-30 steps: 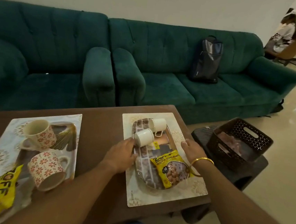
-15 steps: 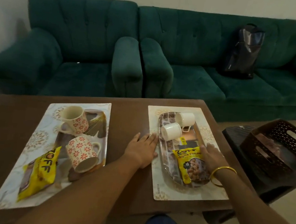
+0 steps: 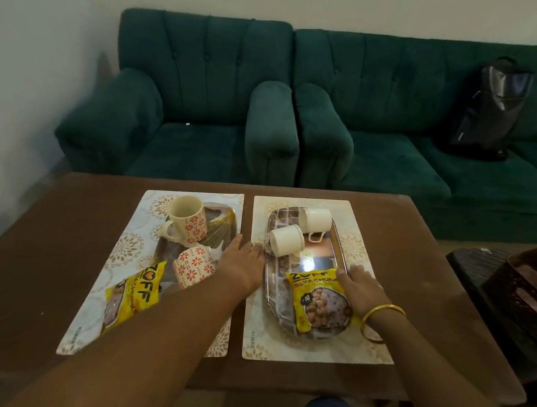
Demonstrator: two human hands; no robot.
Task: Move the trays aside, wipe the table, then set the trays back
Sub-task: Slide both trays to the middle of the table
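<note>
Two laden trays on placemats, brown table [image 3: 418,267], both hands at the right-hand tray.

Right tray [image 3: 272,289]: oval, patterned, on the right placemat [image 3: 344,351]; carries two plain white cups [image 3: 316,222] tipped on their sides and a yellow snack packet [image 3: 320,301]. Left hand [image 3: 243,266] lies flat, fingers extended, against the tray's left rim, gripping nothing; right hand [image 3: 359,286], gold bangle [image 3: 381,314] at the wrist, has fingers curled at the right rim, beside the packet; whether they actually grip it cannot be told. Left tray [image 3: 220,215]: on the adjoining left placemat [image 3: 132,246], holds two floral mugs [image 3: 187,218] and a second yellow packet [image 3: 133,298], partly hidden by the left forearm. Beyond: green sofa [image 3: 383,116] with a black backpack [image 3: 489,106]. Right of table: dark woven basket [image 3: 527,294].
</note>
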